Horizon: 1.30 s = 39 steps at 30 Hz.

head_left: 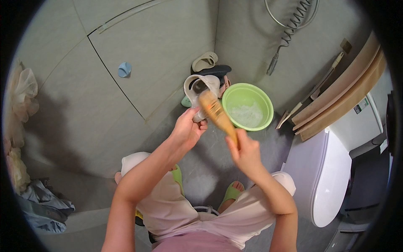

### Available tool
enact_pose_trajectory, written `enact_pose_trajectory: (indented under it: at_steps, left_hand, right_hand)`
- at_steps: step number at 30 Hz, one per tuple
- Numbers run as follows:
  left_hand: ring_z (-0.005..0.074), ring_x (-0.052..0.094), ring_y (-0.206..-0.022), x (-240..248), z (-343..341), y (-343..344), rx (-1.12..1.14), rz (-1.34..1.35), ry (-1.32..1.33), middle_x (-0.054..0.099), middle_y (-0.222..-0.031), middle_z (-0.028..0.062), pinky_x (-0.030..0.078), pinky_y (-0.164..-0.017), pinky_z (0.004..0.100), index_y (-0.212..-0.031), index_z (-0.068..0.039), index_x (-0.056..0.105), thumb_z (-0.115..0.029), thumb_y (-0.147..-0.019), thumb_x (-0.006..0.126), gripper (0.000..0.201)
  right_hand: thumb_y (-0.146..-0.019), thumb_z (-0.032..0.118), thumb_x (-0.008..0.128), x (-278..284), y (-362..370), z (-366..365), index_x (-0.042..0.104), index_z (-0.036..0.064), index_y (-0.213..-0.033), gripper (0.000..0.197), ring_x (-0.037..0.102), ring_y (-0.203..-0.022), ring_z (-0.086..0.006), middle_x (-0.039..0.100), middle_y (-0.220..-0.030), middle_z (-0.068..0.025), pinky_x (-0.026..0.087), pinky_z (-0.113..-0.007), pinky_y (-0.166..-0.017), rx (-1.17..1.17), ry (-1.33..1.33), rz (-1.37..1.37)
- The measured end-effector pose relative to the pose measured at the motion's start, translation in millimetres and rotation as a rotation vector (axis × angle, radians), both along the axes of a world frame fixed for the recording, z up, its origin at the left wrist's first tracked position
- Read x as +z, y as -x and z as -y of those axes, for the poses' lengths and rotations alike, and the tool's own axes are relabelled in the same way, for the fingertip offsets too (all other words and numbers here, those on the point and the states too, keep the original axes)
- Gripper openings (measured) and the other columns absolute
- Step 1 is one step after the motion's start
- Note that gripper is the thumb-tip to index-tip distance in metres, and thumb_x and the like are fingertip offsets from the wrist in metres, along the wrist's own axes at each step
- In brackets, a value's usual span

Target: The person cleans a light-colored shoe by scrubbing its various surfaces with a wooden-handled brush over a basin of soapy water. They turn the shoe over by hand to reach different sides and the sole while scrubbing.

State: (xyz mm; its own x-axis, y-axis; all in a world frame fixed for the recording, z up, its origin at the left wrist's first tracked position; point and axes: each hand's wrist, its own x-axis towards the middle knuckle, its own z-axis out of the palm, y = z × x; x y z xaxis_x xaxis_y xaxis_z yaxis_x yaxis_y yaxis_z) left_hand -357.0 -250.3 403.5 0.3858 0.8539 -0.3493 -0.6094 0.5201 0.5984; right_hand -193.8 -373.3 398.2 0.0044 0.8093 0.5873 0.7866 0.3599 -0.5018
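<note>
My left hand (pixel 187 127) is closed around one end of a pale clog (pixel 211 80) and holds it up, its opening showing. My right hand (pixel 246 152) grips the handle of a wooden scrubbing brush (pixel 217 112). The brush's head lies over the clog's near side; its bristles are hidden beneath the wood. Just right of the clog, a green basin (pixel 269 114) on the floor holds water with white suds. Behind the clog are more shoes by the wall: a beige clog (pixel 205 62), a dark shoe (pixel 213 70) and a partly hidden pink one (pixel 226 82).
A white toilet (pixel 331 180) stands at the right, with tan boards (pixel 342 92) and a long-handled tool (pixel 312 90) leaning behind it. A shower hose (pixel 289 35) hangs at the back wall. Mesh bath puffs (pixel 25 96) and a grey bag (pixel 46 206) are at the left.
</note>
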Motion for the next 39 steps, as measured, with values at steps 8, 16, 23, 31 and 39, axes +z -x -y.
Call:
enact_pose_trajectory:
  at_steps: [8,16,23,31,39]
  left_hand:
    - [0.0139,0.046,-0.077,3.2,-1.3,3.5,-0.007,-0.027,0.033,0.055,-0.104,0.0026,0.040,-0.064,0.0293,-0.128,-0.010,0.048,-0.019,-0.103,0.046,0.027]
    - [0.0112,0.046,-0.073,11.8,1.5,2.7,0.059,-0.079,0.118,0.058,-0.105,0.0015,0.037,-0.060,0.0271,-0.139,-0.012,0.046,-0.021,-0.105,0.041,0.035]
    - [0.0101,0.042,-0.067,8.8,-0.7,8.8,-0.037,-0.103,0.056,0.058,-0.096,-0.0008,0.031,-0.054,0.0261,-0.139,-0.013,0.047,-0.021,-0.106,0.038,0.035]
    - [0.0123,0.048,-0.060,1.2,-4.0,9.0,-0.119,0.033,-0.038,0.058,-0.088,0.0019,0.037,-0.050,0.0277,-0.118,-0.011,0.055,-0.023,-0.105,0.041,0.023]
    - [0.0113,0.045,-0.060,-1.1,-5.0,19.5,-0.208,-0.031,-0.116,0.060,-0.092,0.0035,0.033,-0.049,0.0255,-0.115,-0.010,0.056,-0.026,-0.104,0.041,0.024]
  right_hand:
    - [-0.092,0.021,0.068,0.8,0.5,2.1,0.054,0.0043,-0.095,0.022,0.061,-0.052,-0.0328,0.061,-0.064,-0.0147,0.046,-0.041,-0.045,0.014,-0.002,0.027]
    - [-0.091,0.021,0.068,3.3,5.2,6.3,0.055,0.0039,-0.094,0.022,0.062,-0.053,-0.0327,0.061,-0.065,-0.0147,0.046,-0.040,-0.045,0.040,-0.033,0.049]
    - [-0.091,0.019,0.069,3.4,12.4,12.2,0.054,0.0038,-0.095,0.021,0.062,-0.051,-0.0317,0.061,-0.063,-0.0139,0.046,-0.040,-0.045,0.036,-0.004,0.054]
    - [-0.090,0.020,0.069,-1.5,9.1,12.1,0.055,0.0049,-0.097,0.022,0.061,-0.051,-0.0327,0.061,-0.062,-0.0137,0.047,-0.040,-0.046,0.033,0.005,0.024]
    - [-0.090,0.021,0.069,0.4,-1.6,6.5,0.055,0.0047,-0.096,0.022,0.062,-0.053,-0.0334,0.061,-0.064,-0.0146,0.047,-0.040,-0.046,-0.015,0.003,-0.004]
